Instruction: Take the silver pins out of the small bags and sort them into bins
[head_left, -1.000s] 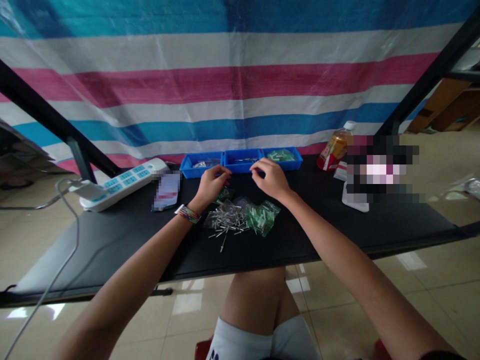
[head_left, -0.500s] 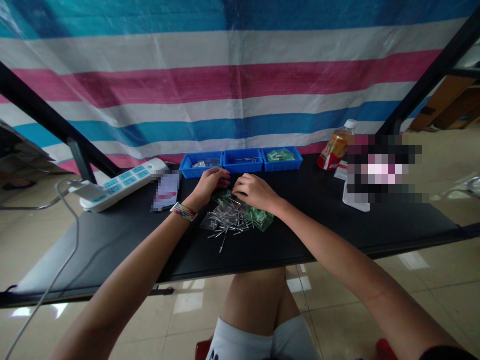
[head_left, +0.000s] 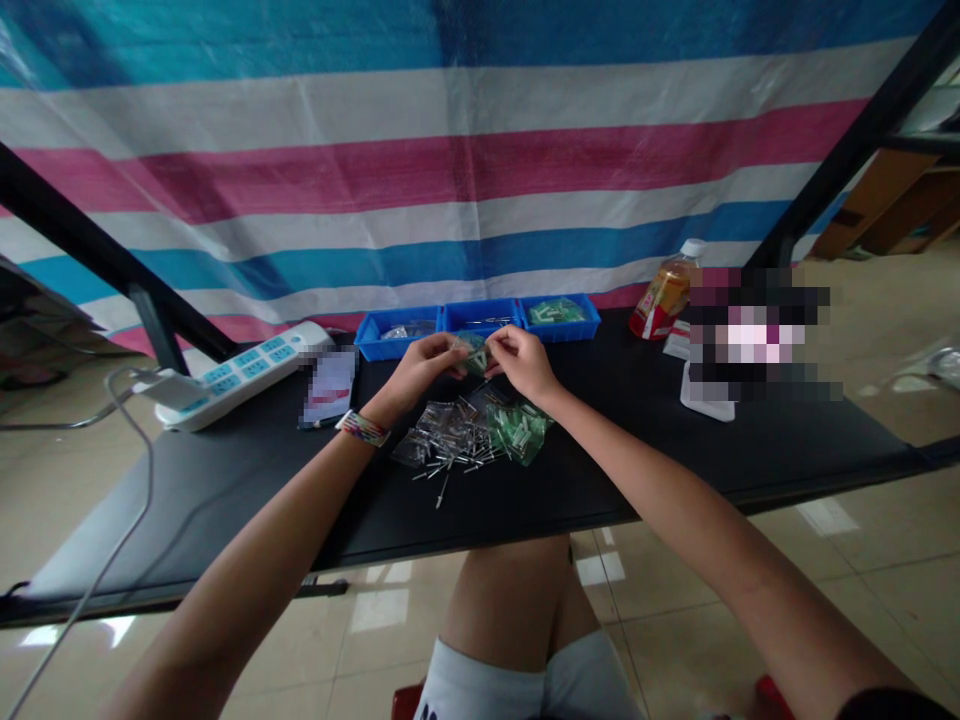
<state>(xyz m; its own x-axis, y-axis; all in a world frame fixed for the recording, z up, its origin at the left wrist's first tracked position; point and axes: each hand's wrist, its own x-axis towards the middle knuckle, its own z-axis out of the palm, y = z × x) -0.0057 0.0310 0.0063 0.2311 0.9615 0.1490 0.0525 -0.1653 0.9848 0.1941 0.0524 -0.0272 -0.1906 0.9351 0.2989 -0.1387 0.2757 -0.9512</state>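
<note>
My left hand and my right hand pinch a small green plastic bag between them, one at each side, in front of the blue bins. Pale pieces show through the bag. Below the hands lies a heap of metal rivets, mixed with clear plastic bags. Another green bag with pale pieces rests at the heap's right side, near my right wrist. One single rivet points toward the table's front edge.
Three blue bins stand in a row: the left bin with clear bags, the middle bin with rivets, the right bin with green bags. A power strip and phone lie left. A drink bottle stands right.
The green bag has been lifted off the heap and now shows between both hands. My right hand has moved up and slightly right; my left hand has turned toward the bag.
</note>
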